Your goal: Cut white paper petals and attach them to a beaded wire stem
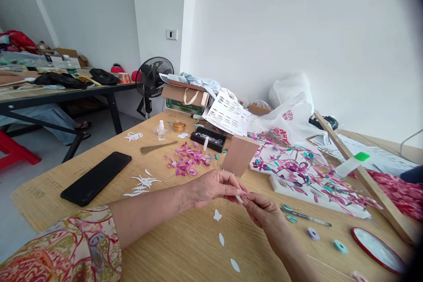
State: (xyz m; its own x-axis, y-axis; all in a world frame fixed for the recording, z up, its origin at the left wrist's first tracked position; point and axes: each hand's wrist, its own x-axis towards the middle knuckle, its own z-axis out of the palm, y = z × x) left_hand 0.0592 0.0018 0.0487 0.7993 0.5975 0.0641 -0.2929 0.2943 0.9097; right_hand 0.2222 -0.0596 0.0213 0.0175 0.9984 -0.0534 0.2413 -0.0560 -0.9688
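Observation:
Over the middle of the wooden table my left hand (214, 188) and my right hand (262, 208) meet, fingertips pinched close together. Between them shows a small white petal-shaped piece (239, 198), with a bit of pink beside the left fingertips. Both hands appear to grip this piece; the fingers partly hide it. Below them on the table lie a white leaf-shaped cutout (221, 239), another white cutout (235, 265) and a winged white cutout (217, 215). A pile of pink petals (189, 158) is spread beyond my left hand.
Left of my forearm lie a black phone (96, 178) and white cutouts (144, 181). Behind stand a small bottle (161, 131), a black tray (209, 138) and an upright brown board (239, 155). Pink flower stems (300, 167), a wooden bar (363, 176), tweezers (307, 217) and a red-rimmed disc (377, 249) are right.

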